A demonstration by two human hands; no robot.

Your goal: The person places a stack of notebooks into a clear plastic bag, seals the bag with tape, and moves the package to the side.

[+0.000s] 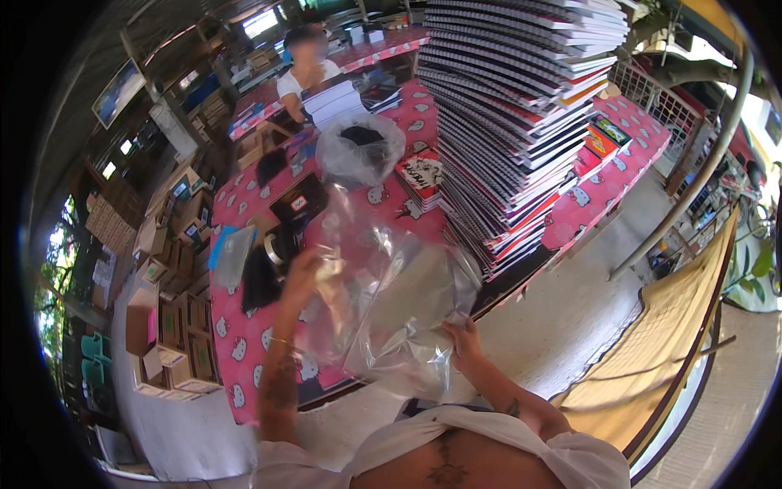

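A large clear plastic bag [407,301] is spread in front of me over the table's near edge. My right hand [464,338] pinches the bag's right side, fingers closed on it. My left hand [305,275] is at the bag's left side, its fingers closed on the crumpled film and partly blurred. Just beyond the bag, to the right, rises a tall leaning stack of spiral-bound notebooks [509,138]. Left of my left hand lie a black object [261,281] and a clear-and-blue plastic packet [235,254].
The table has a pink patterned cover [236,350]. Farther back are a bundle in clear plastic [358,155], a red-and-white notebook [421,175] and a pile of paper [334,103]. A person [305,73] sits across. Cardboard boxes [175,334] stand left; a metal pole [692,196] slants at right.
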